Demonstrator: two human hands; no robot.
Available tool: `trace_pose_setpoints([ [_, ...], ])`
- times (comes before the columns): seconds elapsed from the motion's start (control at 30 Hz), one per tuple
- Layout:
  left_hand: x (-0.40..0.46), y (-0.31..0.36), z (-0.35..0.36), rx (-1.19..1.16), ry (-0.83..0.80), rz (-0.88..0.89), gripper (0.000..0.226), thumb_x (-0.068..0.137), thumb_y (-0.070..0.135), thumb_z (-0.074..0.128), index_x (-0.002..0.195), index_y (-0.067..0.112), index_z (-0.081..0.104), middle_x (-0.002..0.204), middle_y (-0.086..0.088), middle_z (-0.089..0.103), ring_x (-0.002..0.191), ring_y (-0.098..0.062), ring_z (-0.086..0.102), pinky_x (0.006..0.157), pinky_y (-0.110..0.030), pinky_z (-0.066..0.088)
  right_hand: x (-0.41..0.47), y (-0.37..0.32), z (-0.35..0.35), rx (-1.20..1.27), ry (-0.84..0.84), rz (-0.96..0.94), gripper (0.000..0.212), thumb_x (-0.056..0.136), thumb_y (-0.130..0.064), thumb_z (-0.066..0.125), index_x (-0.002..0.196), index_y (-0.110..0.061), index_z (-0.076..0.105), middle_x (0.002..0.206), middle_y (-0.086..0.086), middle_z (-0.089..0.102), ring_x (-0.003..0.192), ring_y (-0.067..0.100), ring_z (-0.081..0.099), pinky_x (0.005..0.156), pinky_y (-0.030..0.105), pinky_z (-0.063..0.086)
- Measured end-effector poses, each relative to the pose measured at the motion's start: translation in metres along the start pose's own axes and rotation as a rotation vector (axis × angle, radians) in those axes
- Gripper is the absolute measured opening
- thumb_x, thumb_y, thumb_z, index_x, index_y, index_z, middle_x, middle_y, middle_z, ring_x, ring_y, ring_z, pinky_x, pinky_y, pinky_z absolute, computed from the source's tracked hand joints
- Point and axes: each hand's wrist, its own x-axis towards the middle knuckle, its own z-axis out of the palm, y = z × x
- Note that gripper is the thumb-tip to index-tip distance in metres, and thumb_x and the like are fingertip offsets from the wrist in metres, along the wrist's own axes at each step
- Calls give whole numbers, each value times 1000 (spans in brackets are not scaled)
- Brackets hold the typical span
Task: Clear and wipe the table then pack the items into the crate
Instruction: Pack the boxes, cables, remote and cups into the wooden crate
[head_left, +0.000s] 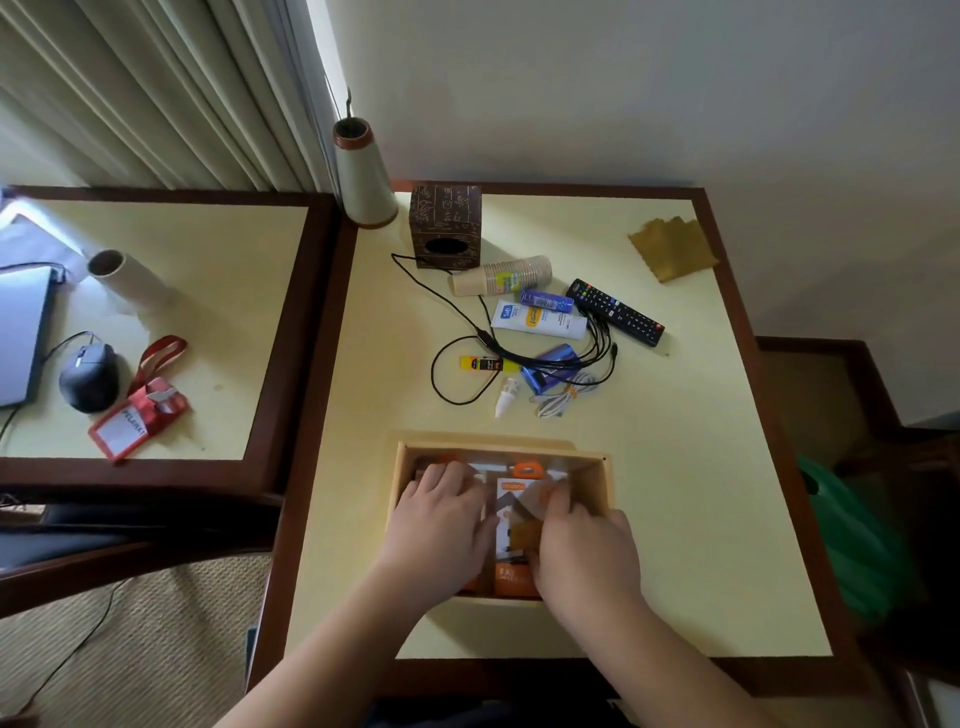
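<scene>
Crate (597, 480): wooden, open top, lower centre of frame on the cream table (701, 519). Inside: orange-and-white packets (511, 499), upright, packed side by side.

Both hands are in the crate. Left hand (447, 512) lies on the left packets, fingers spread fairly flat, pressing rather than gripping as far as I can see. Right hand (582, 540) is on the right side, fingers curled over a packet's edge; looks like a grip, but it's blurred.

Loose pile mid-frame, above the crate and apart from it:
- white tube (540, 319), blue tube (545, 300) touching it
- black remote (615, 312) just right of the tubes
- stack of paper cups (501, 275) on its side
- black cable (457, 364) looping across the pile
- glue stick (480, 364), small white bottle (506, 397), blue pouch (550, 366), coiled white cable (563, 397)

Brown tissue box (445, 226) upper centre, cone-shaped vase (361, 174) at its left. Yellow cloth (672, 249) upper right, well apart from the pile.

Second table (208, 312) at left: mouse (88, 376), red lanyard badge (137, 418), laptop (21, 332), paper roll (130, 283).
</scene>
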Motion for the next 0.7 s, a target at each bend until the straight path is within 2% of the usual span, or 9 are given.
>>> trace_pose_setpoints([
  [0.07,-2,-2,-3,-19,7,-28,40,98,48,49,128,28,67,131,5,59,122,-21,54,98,-36,49,7,-2,-1,-16,-4,-41,69,94,-22,53,156,-3,28,119,1,70,108,22,67,92,35,39],
  [0.13,-7,-3,-7,-18,6,-23,40,99,45,51,131,26,66,135,3,60,126,-23,55,100,-37,50,17,-4,-3,-15,-97,-39,72,96,-19,53,158,-2,20,128,5,66,116,24,64,98,34,37],
  [0.23,-16,-5,-13,13,25,14,43,99,46,50,130,23,68,137,2,62,133,-23,53,110,-40,46,31,-9,-6,3,-235,5,74,96,-24,59,156,-3,21,140,10,57,126,26,57,106,36,36],
  [0.37,-21,-17,-14,-9,65,14,48,99,52,52,136,24,65,142,5,61,139,-20,49,122,-40,29,39,-14,2,88,-312,30,78,92,-27,66,155,-4,25,144,15,51,128,32,55,105,40,38],
  [0.5,-24,-12,-9,-6,26,24,55,101,60,48,143,26,60,150,5,55,145,-18,43,128,-42,19,40,-16,4,163,-304,11,82,91,-27,67,155,-2,23,140,18,53,124,34,57,102,42,44],
  [0.57,-24,-8,-10,16,-3,0,57,101,63,45,146,30,56,153,5,52,148,-18,40,128,-42,15,40,-18,-4,192,-354,-12,85,90,-34,69,156,-4,23,141,16,52,124,34,58,102,43,47],
  [0.63,-22,-7,-12,22,-28,-37,57,102,66,40,149,36,51,159,5,47,152,-19,34,128,-40,8,39,-17,-25,192,-428,-104,82,88,-48,70,151,-10,33,141,10,54,121,31,59,98,42,51],
  [0.7,-21,-7,-14,26,-48,-40,53,103,65,37,149,42,50,162,5,43,155,-19,28,129,-39,3,48,-10,-63,138,-491,-259,67,88,-58,67,138,-18,49,131,5,62,112,28,63,92,40,54],
])
